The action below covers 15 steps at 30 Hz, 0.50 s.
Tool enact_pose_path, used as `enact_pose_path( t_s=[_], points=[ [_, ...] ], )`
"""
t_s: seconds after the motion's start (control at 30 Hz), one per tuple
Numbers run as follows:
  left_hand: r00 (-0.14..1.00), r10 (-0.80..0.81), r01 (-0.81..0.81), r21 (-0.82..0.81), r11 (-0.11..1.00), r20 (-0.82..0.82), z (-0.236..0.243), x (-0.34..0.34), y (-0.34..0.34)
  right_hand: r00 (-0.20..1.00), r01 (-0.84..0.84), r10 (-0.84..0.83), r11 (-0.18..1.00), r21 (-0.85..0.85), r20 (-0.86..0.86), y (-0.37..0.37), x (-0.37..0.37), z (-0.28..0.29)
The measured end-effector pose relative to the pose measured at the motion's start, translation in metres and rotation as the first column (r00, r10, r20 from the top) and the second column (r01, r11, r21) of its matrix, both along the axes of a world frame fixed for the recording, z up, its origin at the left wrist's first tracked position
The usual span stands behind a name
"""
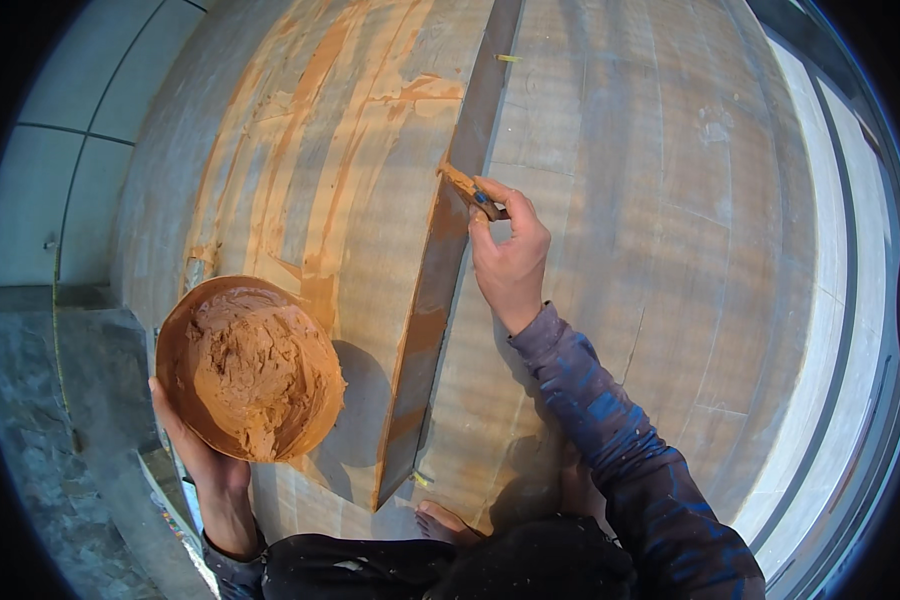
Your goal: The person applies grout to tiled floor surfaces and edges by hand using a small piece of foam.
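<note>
My left hand (208, 462) supports a round bowl (177, 385) from below and the side, at the lower left. Thick orange-brown putty (255, 355) fills much of it, its surface rough and scooped. My right hand (513, 255) pinches a small putty knife (483, 204) by its handle. Orange putty coats the blade, which meets the top edge of a raised wooden step (420, 385). Patches of the same putty mark the step's narrow upright side. On its upper face, long orange streaks (325, 230) run lengthwise, some thick, some thinly smeared.
A plank floor (660, 270) lies to the right of the step. Small yellow pieces (508, 58) stick out at the step's foot. My bare foot (445, 522) is by its near end. Pale tiles (60, 190) are at left; a white sill (820, 340) curves along the right.
</note>
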<state>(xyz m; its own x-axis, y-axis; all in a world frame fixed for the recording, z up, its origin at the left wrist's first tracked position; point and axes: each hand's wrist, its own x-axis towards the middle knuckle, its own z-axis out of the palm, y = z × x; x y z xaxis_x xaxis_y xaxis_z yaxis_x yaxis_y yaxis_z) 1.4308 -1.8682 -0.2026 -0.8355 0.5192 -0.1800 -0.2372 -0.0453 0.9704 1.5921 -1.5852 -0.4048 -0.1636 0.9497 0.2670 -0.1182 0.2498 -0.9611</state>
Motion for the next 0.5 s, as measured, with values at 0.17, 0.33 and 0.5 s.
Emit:
enact_pose_path(
  t_s=[0.17,0.33,0.5],
  points=[
    [1.000,-0.010,0.010,-0.005,1.000,-0.012,-0.014,0.003,0.016,0.981,0.051,-0.082,0.984,0.172,0.178,0.026,-0.012,-0.040],
    [1.000,0.007,-0.008,-0.037,0.999,-0.011,-0.018,0.003,0.025,0.979,-0.160,0.135,0.972,0.170,0.150,-0.049,0.028,-0.057],
    [0.999,0.044,-0.045,-0.021,0.999,-0.023,-0.024,0.009,0.041,0.999,0.010,-0.013,0.998,0.069,0.030,0.002,0.018,-0.033]
  ],
)
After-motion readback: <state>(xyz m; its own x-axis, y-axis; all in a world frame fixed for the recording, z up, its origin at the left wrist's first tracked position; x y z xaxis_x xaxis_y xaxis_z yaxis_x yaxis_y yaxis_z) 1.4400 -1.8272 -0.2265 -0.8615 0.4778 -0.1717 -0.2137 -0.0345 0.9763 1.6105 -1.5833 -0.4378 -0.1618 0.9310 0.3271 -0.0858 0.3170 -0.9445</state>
